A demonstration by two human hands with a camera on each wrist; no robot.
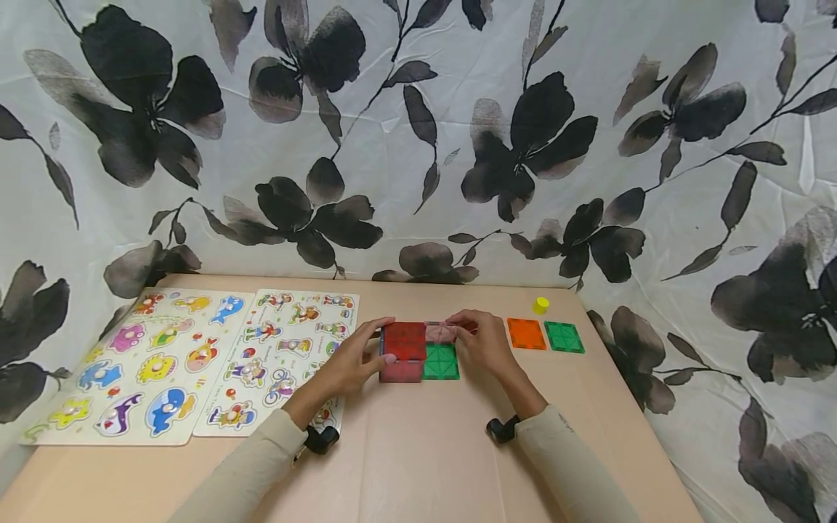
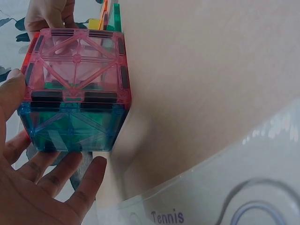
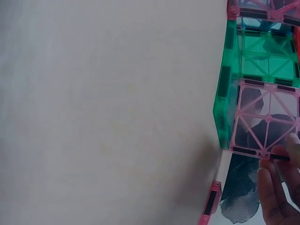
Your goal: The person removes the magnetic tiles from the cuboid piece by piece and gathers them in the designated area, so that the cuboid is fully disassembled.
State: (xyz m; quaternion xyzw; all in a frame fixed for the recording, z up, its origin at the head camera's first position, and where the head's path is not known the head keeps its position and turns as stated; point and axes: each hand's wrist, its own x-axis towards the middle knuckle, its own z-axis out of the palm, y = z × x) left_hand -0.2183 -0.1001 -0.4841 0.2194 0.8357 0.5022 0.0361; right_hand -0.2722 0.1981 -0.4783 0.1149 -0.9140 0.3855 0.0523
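Observation:
A cube of see-through magnetic tiles stands on the table, with a red tile (image 1: 402,340) on top, a pink tile (image 2: 77,65) in front and a blue tile (image 2: 70,126) on its left side. My left hand (image 1: 363,356) grips this cube from the left, thumb near the front and fingers toward the back. Against the cube's right side is a green tile (image 1: 441,362). My right hand (image 1: 482,340) pinches the edge of another pink tile (image 3: 267,117) between thumb and fingers, right at the green tile's far edge.
To the right lie an orange tile (image 1: 526,334) and a green square tile (image 1: 564,337), with a small yellow cylinder (image 1: 540,305) behind them. Two sticker sheets (image 1: 140,363) cover the table's left part. A flowered cloth (image 1: 418,145) hangs behind.

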